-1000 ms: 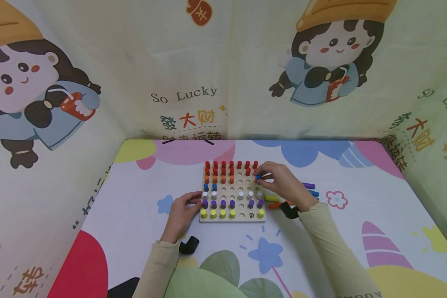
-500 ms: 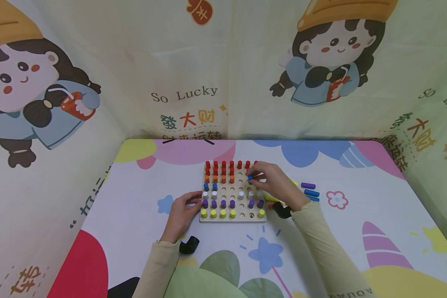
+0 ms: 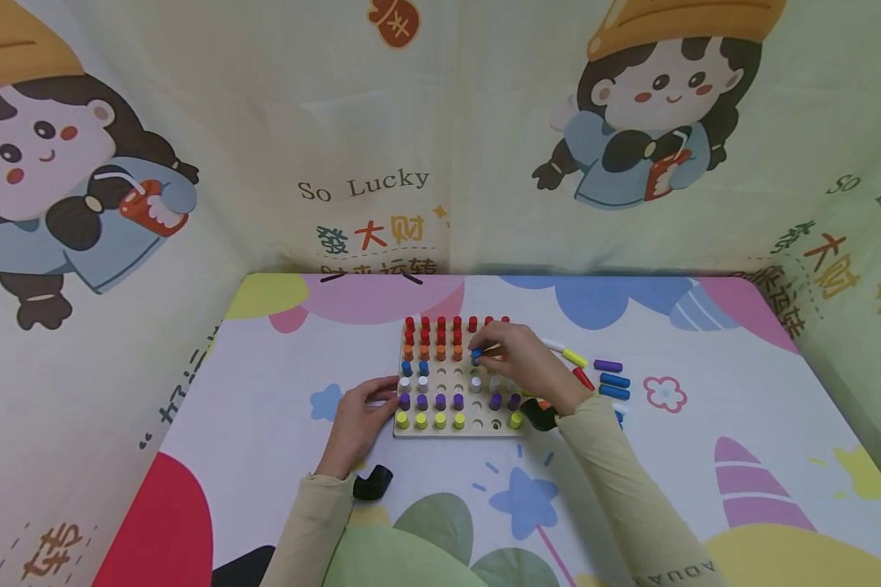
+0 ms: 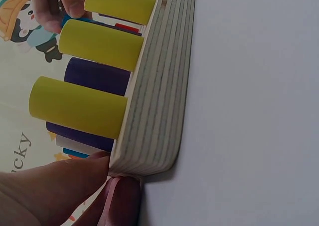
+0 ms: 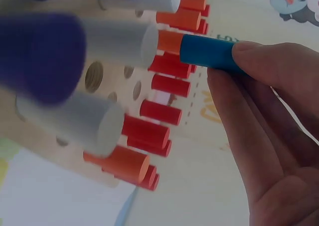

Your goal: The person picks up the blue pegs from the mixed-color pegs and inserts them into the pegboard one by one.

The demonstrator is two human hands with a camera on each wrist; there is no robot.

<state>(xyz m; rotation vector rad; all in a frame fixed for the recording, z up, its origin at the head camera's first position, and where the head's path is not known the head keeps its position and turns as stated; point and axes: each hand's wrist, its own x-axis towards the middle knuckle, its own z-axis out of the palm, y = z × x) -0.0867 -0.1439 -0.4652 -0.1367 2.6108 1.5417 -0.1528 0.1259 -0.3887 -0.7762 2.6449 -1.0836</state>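
A wooden pegboard [image 3: 455,434] lies on the table, with rows of red, orange, blue, white, purple and yellow pegs and several bare holes. Over its back right part, my right hand [image 3: 524,359] pinches a blue peg [image 5: 209,51] between thumb and fingertips. In the right wrist view that peg's lower end shows clear, apart from the white pegs [image 5: 75,121]. At the board's left edge, my left hand [image 3: 358,420] grips the corner, the thumb by the top and a finger against the side [image 4: 159,86]. Part of the white row is hidden behind my right hand.
Loose pegs lie right of the board, among them a purple peg [image 3: 608,366], a blue peg [image 3: 615,380], a red peg [image 3: 583,378] and a yellow peg [image 3: 575,358]. A printed cloth wall [image 3: 484,236] rises behind the table.
My right hand has slid left across the board with the blue peg still pinched, uncovering loose pegs on the right. My left hand has stayed at the board's left edge.
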